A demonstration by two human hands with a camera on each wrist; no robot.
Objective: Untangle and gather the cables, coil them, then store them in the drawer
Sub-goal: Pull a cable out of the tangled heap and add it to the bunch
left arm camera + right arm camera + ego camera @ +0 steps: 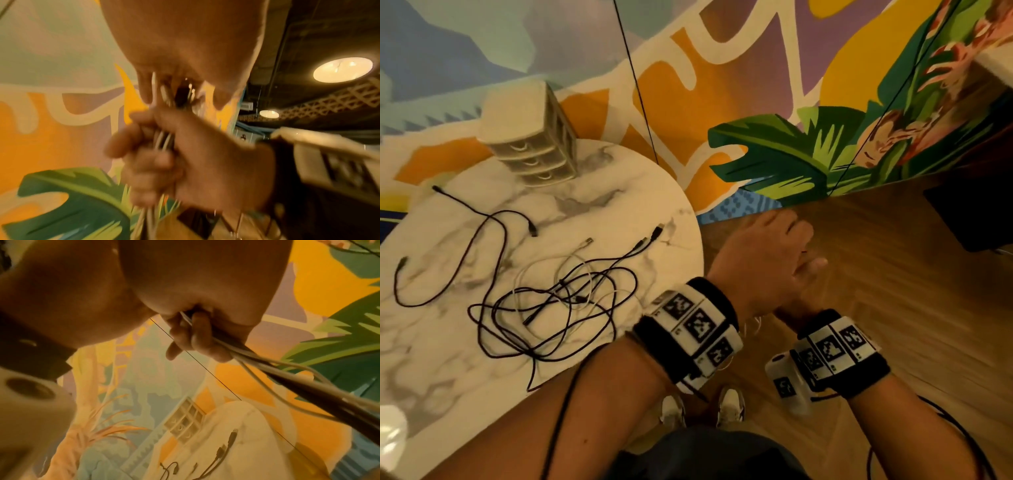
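Observation:
Off the table's right edge, over the floor, both hands hold one bundle of white and black cables (164,139). My left hand (763,250) lies on top and pinches the bundle's plug ends (183,94) between fingers and thumb. My right hand (808,270) sits mostly hidden beneath it, its fingers (195,337) curled round the bundle (267,368), which trails away from the fist. A tangle of black and white cables (558,301) lies on the round marble table (681,205), and a separate black cable (482,240) snakes to its left. The small beige drawer unit (534,137) stands at the table's far edge, drawers closed.
Behind the table is a painted mural wall with two thin black cords (640,96) hanging in front of it. The wooden floor (893,291) spreads right of the table, with a dark object (969,212) at the far right. My shoes (729,404) show below the wrists.

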